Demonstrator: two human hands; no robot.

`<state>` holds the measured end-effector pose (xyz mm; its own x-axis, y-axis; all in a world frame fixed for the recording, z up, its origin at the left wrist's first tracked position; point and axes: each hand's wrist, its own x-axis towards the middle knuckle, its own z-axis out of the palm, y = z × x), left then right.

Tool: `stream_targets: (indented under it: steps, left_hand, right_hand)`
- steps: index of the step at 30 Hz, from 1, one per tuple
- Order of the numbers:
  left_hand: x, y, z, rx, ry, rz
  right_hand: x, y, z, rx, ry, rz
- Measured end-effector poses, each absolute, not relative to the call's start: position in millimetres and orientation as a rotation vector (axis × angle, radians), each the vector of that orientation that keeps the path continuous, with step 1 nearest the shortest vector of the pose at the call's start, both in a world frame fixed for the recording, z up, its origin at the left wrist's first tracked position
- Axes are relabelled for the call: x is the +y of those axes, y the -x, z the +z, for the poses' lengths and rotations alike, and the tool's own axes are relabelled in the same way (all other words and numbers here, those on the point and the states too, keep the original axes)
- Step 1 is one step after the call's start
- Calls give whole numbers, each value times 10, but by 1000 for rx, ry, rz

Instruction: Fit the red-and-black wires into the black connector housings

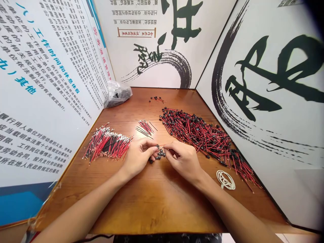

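My left hand point(141, 153) is closed, pinching a small black connector housing point(157, 146) between thumb and forefinger. Close beside it, my right hand point(183, 158) pinches a thin wire point(162, 147), its tip at the housing; whether it sits inside, I cannot tell. Under the fingertips lies a small heap of black connector housings point(160, 154), partly hidden by my hands. Just beyond them is a small bunch of loose red and black wires point(145, 127). A larger pile of red and black wires with pale tips point(108, 143) lies left of my left hand.
A long heap of red wires with black connectors point(194, 128) covers the table's right side. Nearby is a coiled cream cord point(226, 179). A clear plastic bag point(117, 94) stands at the back left; a few wired connectors point(158, 99) lie at the back. Printed panels enclose the table point(152, 209).
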<state>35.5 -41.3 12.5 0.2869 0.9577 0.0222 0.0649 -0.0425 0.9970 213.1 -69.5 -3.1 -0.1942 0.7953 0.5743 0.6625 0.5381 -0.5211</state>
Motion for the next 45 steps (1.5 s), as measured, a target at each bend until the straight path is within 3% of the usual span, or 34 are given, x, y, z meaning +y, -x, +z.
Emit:
stream_targets:
  steps: [10,45]
  left_hand:
    - [-453,-320,49,1054,-1724,993]
    - [-439,-396,209,951,-1240,974]
  right_hand:
    - [-709,-2136,-45,-1950,1240,154]
    - [-710,-2199,30,-2006,1187,215]
